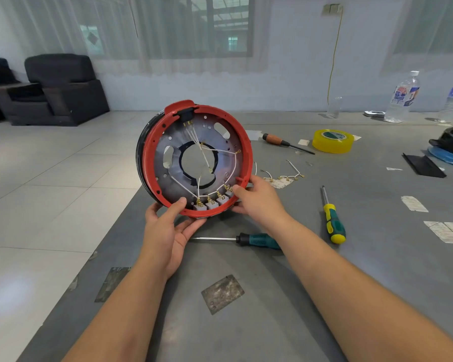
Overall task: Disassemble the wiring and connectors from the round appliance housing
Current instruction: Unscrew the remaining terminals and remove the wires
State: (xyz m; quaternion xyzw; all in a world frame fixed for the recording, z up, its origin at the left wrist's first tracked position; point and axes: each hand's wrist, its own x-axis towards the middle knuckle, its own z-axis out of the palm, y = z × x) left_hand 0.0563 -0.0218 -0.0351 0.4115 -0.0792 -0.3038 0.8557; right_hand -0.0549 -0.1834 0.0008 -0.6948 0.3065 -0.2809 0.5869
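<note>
Right hand (256,198), in the head view, we find curled on the lower right rim of the round housing (152,142), its fingertips just beside the row of grey connectors (213,203) at the bottom. Left hand (169,227) cups the lower left rim. We note the housing held on edge above the grey table (377,270), its open face toward us, white wiring (205,158) running top to bottom.

Yellow tape roll (333,141) beside a wooden-handled screwdriver (285,143); two water bottles (402,97) behind.
</note>
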